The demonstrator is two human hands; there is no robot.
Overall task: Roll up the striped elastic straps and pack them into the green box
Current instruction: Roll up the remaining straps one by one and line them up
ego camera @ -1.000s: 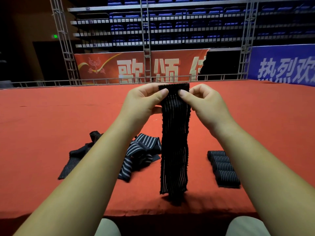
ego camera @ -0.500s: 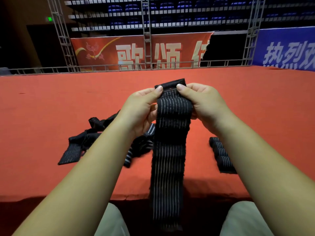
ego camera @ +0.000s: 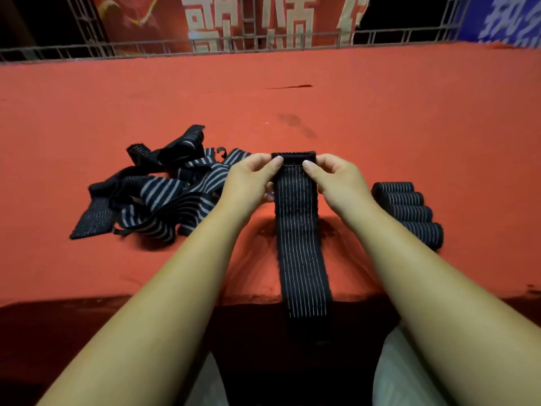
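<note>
A black elastic strap (ego camera: pixel 298 230) with thin pale lengthwise stripes lies stretched toward the person, its far end folded over into a short dark band. The left hand (ego camera: pixel 248 183) and the right hand (ego camera: pixel 339 180) each pinch that far end between thumb and curled fingers, one at either corner, with the thumb tips close together over the fold. From the hands the strap runs back along the red-covered desk (ego camera: pixel 380 112), crosses its near edge and hangs down between the person's knees. Just left of the left hand sprawls a loose heap of unrolled straps (ego camera: pixel 164 194), some with broader grey stripes. Right of the right hand, four rolled straps (ego camera: pixel 409 212) lie side by side, touching. Beyond the hands the red surface runs on to a metal railing (ego camera: pixel 117 49).
</note>
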